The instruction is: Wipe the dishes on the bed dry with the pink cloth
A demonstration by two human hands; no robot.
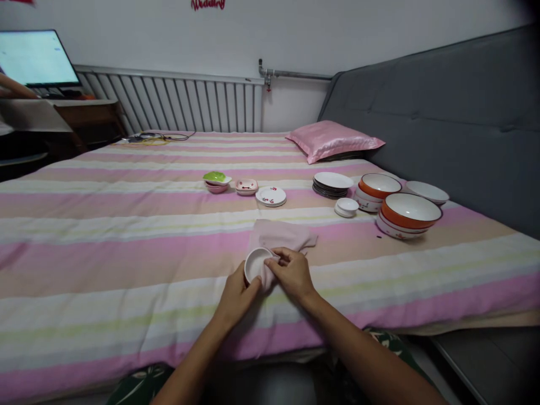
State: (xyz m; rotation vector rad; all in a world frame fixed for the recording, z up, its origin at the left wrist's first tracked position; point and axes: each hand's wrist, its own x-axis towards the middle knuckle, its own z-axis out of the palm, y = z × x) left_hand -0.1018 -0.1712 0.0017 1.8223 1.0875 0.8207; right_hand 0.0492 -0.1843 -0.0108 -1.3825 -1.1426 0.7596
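Head camera view: at the near edge of a striped bed (pixel 126 236), the left hand (pixel 236 298) grips a small white dish (pixel 254 261) by its rim, and the right hand (pixel 293 273) pinches a pink cloth (pixel 280 235) into it. The dish might slip off the edge if the grip loosens. It looks empty, as do the stacked orange bowls (pixel 409 211) and the plates (pixel 332 183) beyond.

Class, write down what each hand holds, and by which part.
The left hand grips a small white dish by its near rim; the right hand pinches a pink cloth at its near end, against the dish.
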